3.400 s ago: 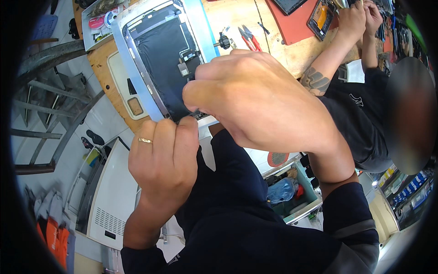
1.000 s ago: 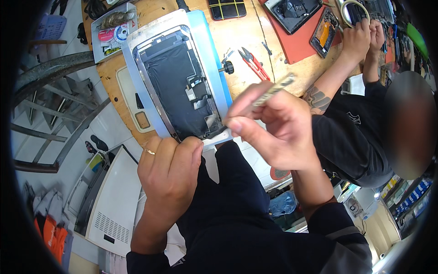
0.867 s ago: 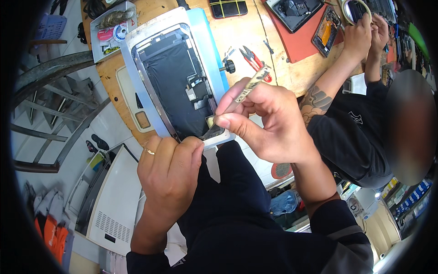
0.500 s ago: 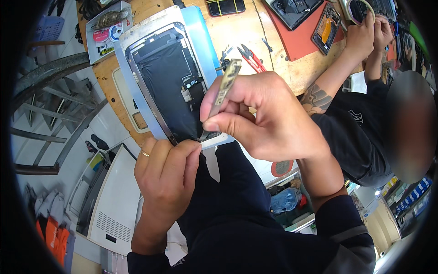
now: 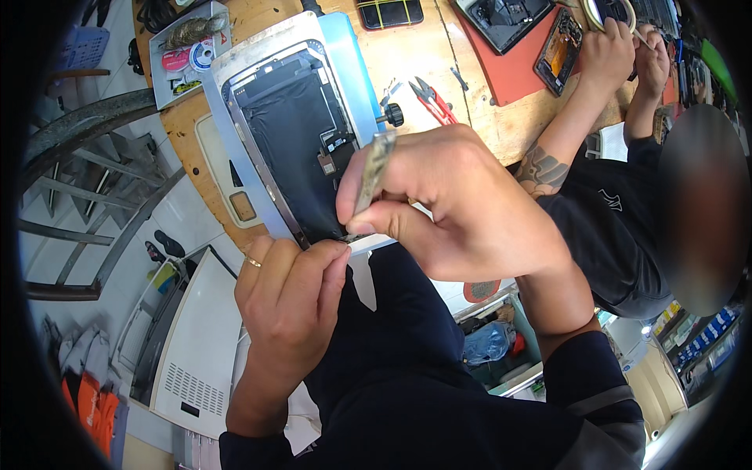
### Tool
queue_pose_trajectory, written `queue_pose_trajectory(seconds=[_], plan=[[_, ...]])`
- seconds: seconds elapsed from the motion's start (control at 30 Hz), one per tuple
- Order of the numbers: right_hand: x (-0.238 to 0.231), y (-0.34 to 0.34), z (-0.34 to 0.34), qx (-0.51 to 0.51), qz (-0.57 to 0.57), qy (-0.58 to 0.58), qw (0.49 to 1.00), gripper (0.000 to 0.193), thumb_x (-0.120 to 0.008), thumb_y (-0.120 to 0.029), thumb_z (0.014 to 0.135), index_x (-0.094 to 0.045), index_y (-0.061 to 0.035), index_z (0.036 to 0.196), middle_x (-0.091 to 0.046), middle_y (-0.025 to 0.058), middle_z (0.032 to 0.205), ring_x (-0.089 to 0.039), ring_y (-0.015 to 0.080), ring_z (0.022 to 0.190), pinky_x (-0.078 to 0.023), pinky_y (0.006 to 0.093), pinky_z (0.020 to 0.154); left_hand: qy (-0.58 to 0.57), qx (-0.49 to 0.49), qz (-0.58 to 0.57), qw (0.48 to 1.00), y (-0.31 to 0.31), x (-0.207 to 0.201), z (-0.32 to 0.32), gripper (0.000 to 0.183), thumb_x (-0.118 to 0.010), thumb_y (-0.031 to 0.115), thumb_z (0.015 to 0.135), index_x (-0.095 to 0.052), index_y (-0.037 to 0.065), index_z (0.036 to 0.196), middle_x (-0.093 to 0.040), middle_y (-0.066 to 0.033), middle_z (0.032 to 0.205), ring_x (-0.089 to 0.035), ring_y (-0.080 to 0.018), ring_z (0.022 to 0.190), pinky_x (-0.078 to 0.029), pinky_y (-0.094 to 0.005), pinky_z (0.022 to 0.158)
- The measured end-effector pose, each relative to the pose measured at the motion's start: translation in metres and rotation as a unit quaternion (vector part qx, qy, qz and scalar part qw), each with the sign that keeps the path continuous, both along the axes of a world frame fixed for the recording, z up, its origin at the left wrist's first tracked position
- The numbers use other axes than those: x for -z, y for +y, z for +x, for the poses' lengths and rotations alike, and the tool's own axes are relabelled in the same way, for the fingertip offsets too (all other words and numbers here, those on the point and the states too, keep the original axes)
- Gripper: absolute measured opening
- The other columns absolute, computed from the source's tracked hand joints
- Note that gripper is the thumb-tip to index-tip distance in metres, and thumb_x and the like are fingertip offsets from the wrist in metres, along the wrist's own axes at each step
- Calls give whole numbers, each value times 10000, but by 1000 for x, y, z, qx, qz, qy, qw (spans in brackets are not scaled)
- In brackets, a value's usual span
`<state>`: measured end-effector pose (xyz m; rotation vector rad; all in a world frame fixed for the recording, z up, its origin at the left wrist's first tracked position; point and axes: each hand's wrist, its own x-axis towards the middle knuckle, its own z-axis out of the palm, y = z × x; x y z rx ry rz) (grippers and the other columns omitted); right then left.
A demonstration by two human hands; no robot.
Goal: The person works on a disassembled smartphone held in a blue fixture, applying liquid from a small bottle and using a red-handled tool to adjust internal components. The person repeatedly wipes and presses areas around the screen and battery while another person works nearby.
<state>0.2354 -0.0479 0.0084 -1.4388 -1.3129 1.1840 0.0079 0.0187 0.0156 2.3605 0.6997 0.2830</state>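
An opened tablet (image 5: 290, 149), its black inside showing, lies on a blue-and-white plate (image 5: 359, 70) at the bench edge. With curled fingers, my left hand (image 5: 286, 294) grips the tablet's near edge, thumb and forefinger close to the corner. My right hand (image 5: 470, 204) pinches a flat, worn metal hand tool (image 5: 374, 168) between thumb and fingers. The tool slants down to the near edge, close to my left fingertips; its tip is mostly hidden and its exact kind is unclear. My right hand covers the tablet's near right corner.
Red-handled pliers (image 5: 433, 102) lie right of the plate, near a black knob (image 5: 394, 115). A box of supplies (image 5: 160, 82) stands far left. At right, a co-worker's hands (image 5: 615, 63) are beside an opened phone (image 5: 558, 51) on an orange mat (image 5: 509, 74).
The tablet and plate sit slightly further right in the picture. The tool stands more upright in my right hand. My left hand has shifted slightly right. The co-worker's hands have moved apart.
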Motion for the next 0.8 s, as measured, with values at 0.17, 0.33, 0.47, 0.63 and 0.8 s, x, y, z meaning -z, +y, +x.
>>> queue_pose_trajectory(seconds=[0.17, 0.33, 0.47, 0.63, 0.8], plan=[[-3, -2, -8, 44, -82, -1, 996, 99, -794, 69, 923, -702, 37, 907, -770, 105, 862, -699, 177, 671, -525, 289, 603, 17, 15, 25, 999, -1, 2, -1, 182, -860, 46, 857, -725, 31, 978, -512, -86, 776, -525, -279, 698, -420, -417, 615], [1, -1, -12, 39, -71, -21, 997, 113, -801, 82, 899, -697, 40, 885, -766, 116, 843, -715, 197, 687, -534, 305, 614, 15, 19, 55, 998, -3, 6, -1, 194, -852, 83, 866, -707, 43, 989, -499, -88, 786, -519, -282, 700, -422, -420, 618], [-2, -5, -14, 42, -64, -43, 996, 95, -801, 84, 887, -721, 34, 902, -760, 123, 839, -732, 219, 709, -545, 317, 632, 19, 18, 60, 998, -4, 6, -1, 195, -847, 95, 869, -701, 46, 989, -489, -85, 788, -515, -279, 703, -426, -418, 626], [-5, -6, -14, 53, -81, -46, 994, 102, -784, 83, 885, -706, 19, 870, -751, 132, 832, -734, 254, 721, -543, 344, 639, 23, 20, 74, 997, -4, 7, -1, 181, -832, 109, 881, -701, 41, 985, -483, -84, 788, -515, -273, 706, -429, -414, 629], [-7, 1, -17, 35, -44, -97, 994, 101, -757, 102, 854, -705, 18, 878, -727, 153, 824, -723, 357, 759, -550, 396, 669, 14, 17, 80, 997, -4, 8, 1, 171, -824, 103, 876, -702, 35, 975, -481, -84, 791, -517, -270, 707, -429, -416, 623]])
